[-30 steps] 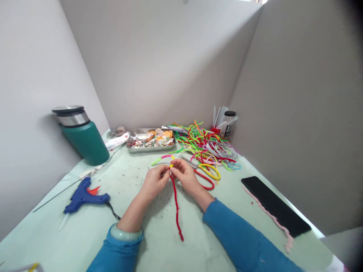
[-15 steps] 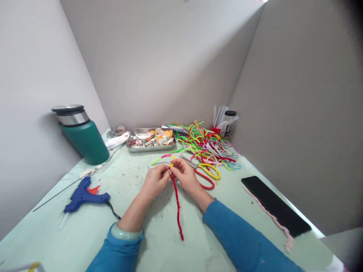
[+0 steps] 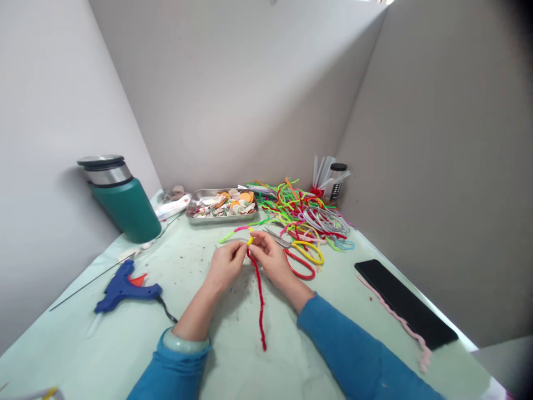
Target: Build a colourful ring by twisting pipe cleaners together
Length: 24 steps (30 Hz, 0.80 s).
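My left hand point(image 3: 225, 265) and my right hand point(image 3: 270, 257) meet at the middle of the table, both pinched on the top end of a red pipe cleaner point(image 3: 260, 303). Its long tail hangs down towards me and rests on the pale green table point(image 3: 125, 339). A short yellow piece point(image 3: 250, 240) sticks up between my fingertips. Just behind my hands lies a pink and green pipe cleaner point(image 3: 235, 231).
Red-handled scissors point(image 3: 295, 261) lie right of my hands. Behind them is a heap of coloured pipe cleaners point(image 3: 303, 214) and a metal tray point(image 3: 195, 213) of small pieces. A blue glue gun point(image 3: 122, 287), a green flask point(image 3: 122, 200), a black phone point(image 3: 403, 303).
My hands have shifted very slightly; the red pipe cleaner's tail has swung a little to the left. The yellow piece stands a bit higher between my fingers.
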Each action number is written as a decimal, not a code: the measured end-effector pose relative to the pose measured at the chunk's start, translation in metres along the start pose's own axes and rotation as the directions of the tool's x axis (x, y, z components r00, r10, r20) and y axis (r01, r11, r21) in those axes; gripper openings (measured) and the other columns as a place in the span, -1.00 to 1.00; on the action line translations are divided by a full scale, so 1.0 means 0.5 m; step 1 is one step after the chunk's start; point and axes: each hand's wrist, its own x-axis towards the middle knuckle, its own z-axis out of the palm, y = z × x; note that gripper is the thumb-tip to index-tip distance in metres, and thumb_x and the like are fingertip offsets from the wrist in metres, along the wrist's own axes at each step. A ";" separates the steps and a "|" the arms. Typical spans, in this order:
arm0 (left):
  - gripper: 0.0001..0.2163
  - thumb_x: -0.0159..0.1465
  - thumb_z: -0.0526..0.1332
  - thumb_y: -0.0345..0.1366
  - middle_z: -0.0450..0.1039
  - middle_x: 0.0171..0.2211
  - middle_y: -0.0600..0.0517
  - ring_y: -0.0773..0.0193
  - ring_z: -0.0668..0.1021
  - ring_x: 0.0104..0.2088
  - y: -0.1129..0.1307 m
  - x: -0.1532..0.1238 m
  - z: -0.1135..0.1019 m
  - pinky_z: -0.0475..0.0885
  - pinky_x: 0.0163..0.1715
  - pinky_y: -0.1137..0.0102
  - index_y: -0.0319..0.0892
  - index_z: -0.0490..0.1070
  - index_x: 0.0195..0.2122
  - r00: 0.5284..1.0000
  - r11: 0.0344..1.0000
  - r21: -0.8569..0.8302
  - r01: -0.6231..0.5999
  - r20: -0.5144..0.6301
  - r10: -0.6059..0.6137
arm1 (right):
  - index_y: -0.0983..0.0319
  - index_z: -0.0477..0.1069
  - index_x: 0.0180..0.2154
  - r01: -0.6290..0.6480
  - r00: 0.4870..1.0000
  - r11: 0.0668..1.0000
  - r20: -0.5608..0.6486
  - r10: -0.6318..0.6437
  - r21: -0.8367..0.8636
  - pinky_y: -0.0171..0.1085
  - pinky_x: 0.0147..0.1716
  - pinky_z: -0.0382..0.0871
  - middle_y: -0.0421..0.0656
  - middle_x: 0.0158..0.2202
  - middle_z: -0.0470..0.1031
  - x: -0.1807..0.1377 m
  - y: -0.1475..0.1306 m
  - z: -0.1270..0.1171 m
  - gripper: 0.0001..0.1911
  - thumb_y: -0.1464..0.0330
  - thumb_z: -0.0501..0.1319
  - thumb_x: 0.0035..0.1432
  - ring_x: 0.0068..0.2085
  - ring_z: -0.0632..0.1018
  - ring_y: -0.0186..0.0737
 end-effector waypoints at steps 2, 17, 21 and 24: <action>-0.72 0.21 0.01 -0.21 0.34 -0.58 0.10 0.38 0.35 -0.52 -0.001 0.001 -0.002 0.20 -0.49 0.51 -0.22 0.41 -0.48 0.999 0.999 -0.030 0.031 -0.043 -0.032 | 0.19 0.29 -0.14 -0.028 0.999 1.000 -0.038 0.028 -0.005 -0.38 -0.48 0.31 -0.21 -0.32 0.41 -0.001 -0.004 -0.002 -0.70 0.27 0.19 0.05 -0.40 0.44 -0.35; -0.74 0.17 0.05 -0.18 0.34 -0.55 0.09 0.37 0.34 -0.51 0.002 0.002 -0.011 0.20 -0.53 0.52 -0.23 0.40 -0.49 0.986 0.975 -0.179 0.130 -0.079 -0.146 | 0.26 0.30 -0.50 -0.246 0.946 0.964 0.191 0.261 -0.101 -0.43 -0.68 0.03 -0.35 -0.74 0.21 -0.009 -0.013 -0.005 -0.76 0.22 0.14 0.08 -0.70 0.21 -0.45; -0.75 0.17 0.05 -0.18 0.32 -0.57 0.10 0.38 0.33 -0.53 0.004 0.002 -0.011 0.20 -0.54 0.52 -0.23 0.40 -0.47 0.990 0.975 -0.192 0.111 -0.067 -0.126 | 0.24 0.27 -0.55 -0.253 0.952 0.960 0.148 0.269 -0.120 -0.41 -0.70 0.01 -0.35 -0.76 0.19 -0.006 -0.023 -0.001 -0.75 0.23 0.14 0.06 -0.71 0.20 -0.44; -0.75 0.18 0.05 -0.19 0.30 -0.59 0.11 0.39 0.32 -0.54 0.006 -0.001 -0.011 0.20 -0.54 0.53 -0.23 0.38 -0.49 0.994 0.978 -0.191 0.083 -0.049 -0.094 | 0.23 0.26 -0.57 -0.237 0.957 0.962 0.135 0.255 -0.137 -0.41 -0.72 0.00 -0.35 -0.77 0.18 -0.005 -0.019 0.002 -0.73 0.22 0.13 0.07 -0.72 0.21 -0.43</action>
